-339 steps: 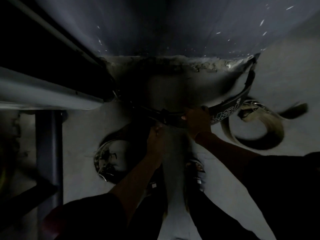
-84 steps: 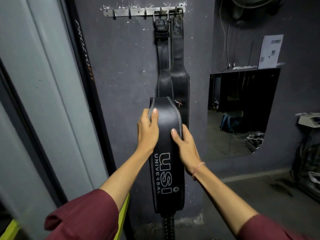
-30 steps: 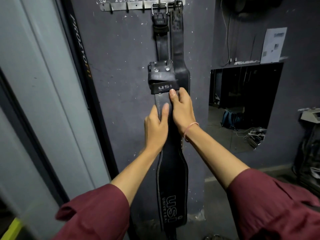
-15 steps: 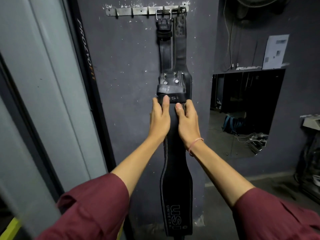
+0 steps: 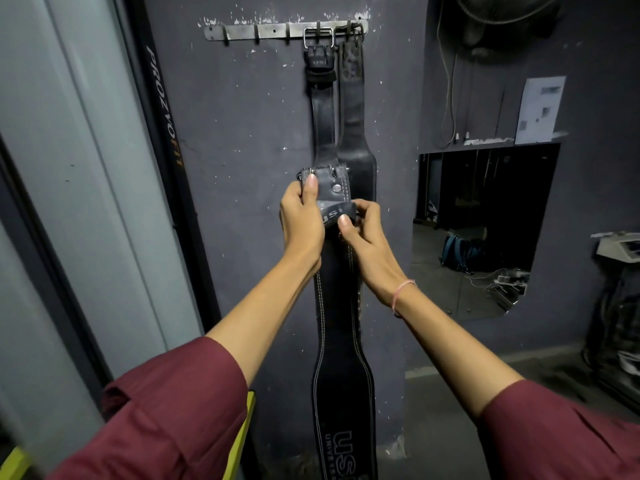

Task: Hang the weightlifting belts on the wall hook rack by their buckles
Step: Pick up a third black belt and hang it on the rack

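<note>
A black USI weightlifting belt (image 5: 341, 358) hangs straight down from my hands in front of the dark wall. My left hand (image 5: 300, 220) grips its buckle end (image 5: 327, 187), thumb up on the leather flap. My right hand (image 5: 363, 233) pinches the belt's loop with the USI lettering just below. Two more black belts (image 5: 353, 109) hang on the metal hook rack (image 5: 277, 30) near the wall's top, one by its silver buckle (image 5: 318, 36). The rack's left hooks are bare.
A grey panel with a black PROZVOFIT strip (image 5: 166, 109) stands to the left. A mirror (image 5: 485, 230) on the right wall reflects a floor with a blue bag. A paper sheet (image 5: 540, 109) is pinned above it. Equipment (image 5: 620, 247) sits at the far right.
Both hands have climbed the belt to its buckle end. My left thumb now lies on the flap and my right hand has turned to pinch the loop.
</note>
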A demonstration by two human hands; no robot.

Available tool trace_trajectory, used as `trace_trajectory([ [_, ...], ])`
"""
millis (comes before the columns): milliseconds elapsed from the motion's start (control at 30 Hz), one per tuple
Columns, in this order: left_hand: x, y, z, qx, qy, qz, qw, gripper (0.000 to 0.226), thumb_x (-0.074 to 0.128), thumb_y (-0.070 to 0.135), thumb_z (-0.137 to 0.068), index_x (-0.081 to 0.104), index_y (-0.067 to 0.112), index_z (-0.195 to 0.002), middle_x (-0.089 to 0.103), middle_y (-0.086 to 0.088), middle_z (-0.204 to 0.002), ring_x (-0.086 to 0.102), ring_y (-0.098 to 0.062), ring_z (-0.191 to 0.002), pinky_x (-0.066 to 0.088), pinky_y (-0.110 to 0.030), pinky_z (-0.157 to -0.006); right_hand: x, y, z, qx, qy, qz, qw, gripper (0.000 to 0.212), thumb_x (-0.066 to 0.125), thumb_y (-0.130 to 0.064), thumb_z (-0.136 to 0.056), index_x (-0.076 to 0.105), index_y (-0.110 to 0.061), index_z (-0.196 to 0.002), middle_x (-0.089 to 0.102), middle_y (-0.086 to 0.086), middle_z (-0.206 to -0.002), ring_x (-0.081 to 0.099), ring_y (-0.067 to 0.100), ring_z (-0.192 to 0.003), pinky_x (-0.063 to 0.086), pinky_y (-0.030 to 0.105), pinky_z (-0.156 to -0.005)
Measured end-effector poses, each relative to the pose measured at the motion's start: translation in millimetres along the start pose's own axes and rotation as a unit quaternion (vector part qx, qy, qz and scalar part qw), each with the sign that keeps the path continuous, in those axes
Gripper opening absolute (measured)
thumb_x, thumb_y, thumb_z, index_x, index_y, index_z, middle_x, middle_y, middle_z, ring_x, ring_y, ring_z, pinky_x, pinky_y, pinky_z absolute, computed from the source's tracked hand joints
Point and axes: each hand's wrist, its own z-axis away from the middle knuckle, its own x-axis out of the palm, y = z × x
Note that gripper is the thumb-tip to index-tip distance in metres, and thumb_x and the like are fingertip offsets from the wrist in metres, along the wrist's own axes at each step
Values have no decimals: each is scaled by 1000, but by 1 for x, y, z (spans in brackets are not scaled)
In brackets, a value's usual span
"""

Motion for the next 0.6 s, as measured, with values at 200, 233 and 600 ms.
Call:
trace_trajectory([
  [200, 0, -2, 16, 42, 18, -35, 998, 35, 48, 29, -105, 44, 18, -72, 44, 8, -67, 38, -4, -60, 36, -23, -59, 5, -3, -13, -4, 36, -7, 999, 14, 42, -29, -105, 52, -21, -100, 60, -16, -87, 56, -8, -81, 44, 26, -81],
  [233, 0, -1, 16, 48, 24, -43, 998, 36, 47, 30, -105, 42, 18, -70, 41, 8, -66, 35, -4, -59, 34, -24, -58, 8, 4, -9, -8, 39, 8, 999, 14, 41, -28, -106, 50, -20, -99, 59, -15, -85, 56, -8, -77, 42, 27, -79],
  [600, -12, -7, 20, 56, 26, -63, 996, 39, 44, 32, -106, 37, 22, -68, 34, 9, -65, 31, -1, -55, 30, -17, -53, 21, 66, 74, 113, -75, -12, 991, 33, 37, -39, -105, 34, -33, -137, 48, -20, -133, 45, -8, -123, 33, 10, -103],
])
